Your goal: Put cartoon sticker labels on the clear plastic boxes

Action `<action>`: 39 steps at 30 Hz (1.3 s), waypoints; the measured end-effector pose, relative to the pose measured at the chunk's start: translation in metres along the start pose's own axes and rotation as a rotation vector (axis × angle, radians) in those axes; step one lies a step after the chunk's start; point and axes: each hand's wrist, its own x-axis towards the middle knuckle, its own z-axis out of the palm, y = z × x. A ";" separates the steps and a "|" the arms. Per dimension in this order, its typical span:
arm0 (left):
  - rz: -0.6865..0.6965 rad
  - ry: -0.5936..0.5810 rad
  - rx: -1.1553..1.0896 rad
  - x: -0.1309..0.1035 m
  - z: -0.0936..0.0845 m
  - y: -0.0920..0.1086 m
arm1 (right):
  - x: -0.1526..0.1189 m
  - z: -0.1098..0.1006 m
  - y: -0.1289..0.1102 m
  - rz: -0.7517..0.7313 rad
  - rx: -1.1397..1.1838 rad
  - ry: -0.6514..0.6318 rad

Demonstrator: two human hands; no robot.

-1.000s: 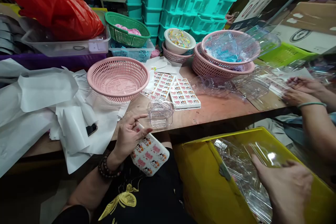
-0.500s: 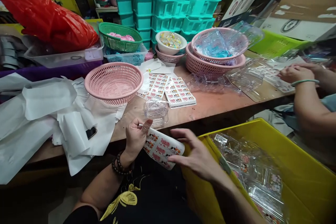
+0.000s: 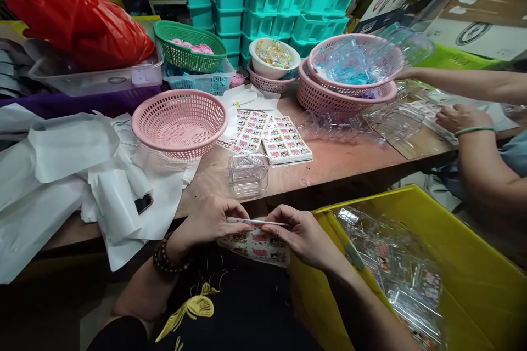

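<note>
A sticker sheet printed with rows of small cartoon designs is held in front of my body, its top edge folded over. My left hand pinches that edge on one side, thumb on top. At the other side my right hand grips the same edge between thumb and fingers. Just beyond my hands, a clear plastic box sits near the table's front edge. Behind it lie a stack of sticker sheets and some looser sticker sheets.
A pink basket stands left, beside crumpled white backing paper and a phone. Clear boxes fill a yellow bin at my right. Pink baskets hold plastic pieces. A co-worker's hands work at far right.
My right hand has closed on the sheet, which it was only near before. The sheet's top edge is now folded between both hands. The co-worker's arm has reached out.
</note>
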 end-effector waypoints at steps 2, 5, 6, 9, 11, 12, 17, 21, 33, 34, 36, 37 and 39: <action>-0.068 -0.033 -0.095 0.001 0.002 -0.004 | 0.000 0.001 0.004 0.007 0.042 0.013; -0.116 -0.080 -0.155 0.000 0.003 -0.008 | 0.000 0.004 0.012 -0.009 0.043 0.064; -0.134 -0.096 -0.170 0.000 0.003 -0.009 | -0.001 0.005 0.014 -0.022 0.024 0.077; -0.269 -0.160 -0.233 0.000 0.004 -0.013 | 0.000 0.007 0.023 -0.165 -0.092 0.136; -0.393 -0.209 -0.337 0.001 0.006 -0.017 | 0.000 0.007 0.028 -0.374 -0.254 0.249; -0.449 -0.236 -0.418 0.002 0.006 -0.020 | 0.000 0.006 0.031 -0.495 -0.359 0.323; -0.579 -0.371 -0.774 0.007 0.011 -0.037 | -0.005 0.004 0.042 -0.993 -0.807 0.560; -0.608 -0.437 -0.827 0.008 0.017 -0.046 | -0.008 0.006 0.047 -1.149 -0.902 0.630; -0.532 -0.388 -0.811 0.008 0.017 -0.068 | 0.012 -0.002 0.040 -0.612 0.255 0.469; -0.500 -0.370 -0.797 0.006 0.015 -0.066 | 0.019 -0.003 0.043 -0.544 0.291 0.538; -0.431 -0.330 -0.769 0.000 0.011 -0.060 | 0.037 -0.002 0.051 -0.430 0.157 0.700; -0.379 -0.308 -0.751 -0.004 0.009 -0.057 | 0.048 0.002 0.056 -0.385 0.038 0.763; -0.204 -0.240 -0.672 -0.010 0.003 -0.053 | 0.067 0.014 0.065 -0.338 -0.163 0.833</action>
